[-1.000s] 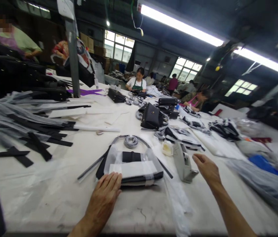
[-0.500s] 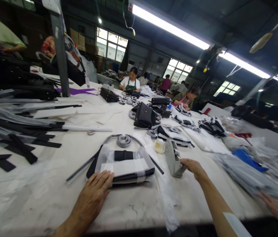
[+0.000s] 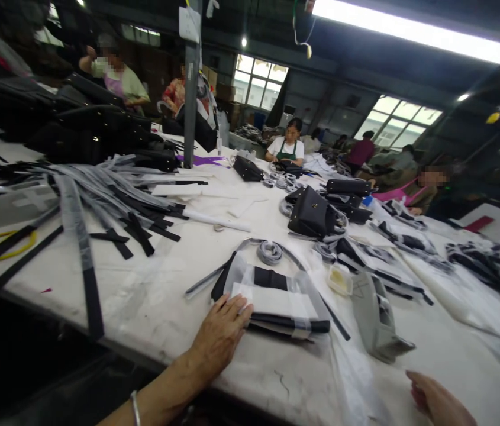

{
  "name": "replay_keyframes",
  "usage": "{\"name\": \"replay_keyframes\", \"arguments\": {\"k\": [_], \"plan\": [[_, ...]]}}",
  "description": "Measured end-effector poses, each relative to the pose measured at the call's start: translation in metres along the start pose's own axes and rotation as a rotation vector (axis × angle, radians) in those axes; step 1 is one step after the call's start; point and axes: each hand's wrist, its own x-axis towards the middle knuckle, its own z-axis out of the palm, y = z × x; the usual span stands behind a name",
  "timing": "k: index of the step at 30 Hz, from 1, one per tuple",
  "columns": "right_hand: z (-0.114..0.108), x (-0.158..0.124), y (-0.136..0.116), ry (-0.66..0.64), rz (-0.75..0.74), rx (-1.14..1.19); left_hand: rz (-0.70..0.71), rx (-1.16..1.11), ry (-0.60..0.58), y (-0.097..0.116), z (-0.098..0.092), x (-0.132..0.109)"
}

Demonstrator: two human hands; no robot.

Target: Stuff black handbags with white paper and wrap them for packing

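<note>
A black handbag (image 3: 270,277) lies flat in front of me, partly covered by translucent wrap and a white sheet (image 3: 276,300). Its strap arcs behind it, around a wrapped coil (image 3: 269,252). My left hand (image 3: 227,322) rests on the near left corner of the bag, fingers flat on the white sheet, gripping nothing. At the lower right, my right hand (image 3: 438,399) is partly cut off by the frame. Its fingers are drawn together, and anything between them is too small to see. The grey tape dispenser (image 3: 374,316) stands beyond it, apart from its fingertips.
Wrapped black straps (image 3: 129,201) spread across the left of the table, near a yellow loop (image 3: 1,245). A small translucent tub (image 3: 339,279) sits by the dispenser. Black bags (image 3: 312,213) stand farther back. A metal post (image 3: 191,100) rises there; several people work around.
My right hand has come away from the tape dispenser and back towards me. The view has swung left, while my left hand stays on the bag. Another person's hand has left view.
</note>
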Motion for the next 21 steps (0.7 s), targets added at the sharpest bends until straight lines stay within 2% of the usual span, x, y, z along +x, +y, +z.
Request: {"name": "replay_keyframes", "arguments": {"k": [2,3,5,8,10,12,15,18,21], "plan": [[0.01,-0.012,-0.028,-0.069,-0.062,-0.03,-0.01,-0.01,0.003,0.001,0.0,0.0],[0.02,-0.021,-0.051,-0.158,-0.121,-0.064,-0.016,-0.015,0.005,0.002,0.0,0.0],[0.05,-0.045,-0.108,-0.51,-0.256,-0.211,-0.025,-0.023,0.006,0.001,0.001,-0.001],[0.113,-0.084,-0.188,-1.009,-0.432,-0.315,-0.025,-0.027,0.013,0.0,0.004,-0.002],[0.158,-0.104,-0.223,-1.255,-0.531,-0.356,-0.019,-0.027,0.022,0.0,0.008,-0.004],[0.199,-0.115,-0.24,-1.432,-0.578,-0.455,-0.021,-0.032,0.041,0.0,0.011,-0.005],[0.246,-0.118,-0.248,-1.536,-0.695,-0.734,-0.035,-0.055,0.066,0.0,0.014,-0.005],[0.278,-0.115,-0.25,-1.516,-0.89,-1.078,-0.037,-0.094,0.066,0.0,0.012,-0.005],[0.298,-0.117,-0.254,-1.471,-0.983,-1.263,-0.032,-0.119,0.049,-0.001,0.009,-0.004]]}}
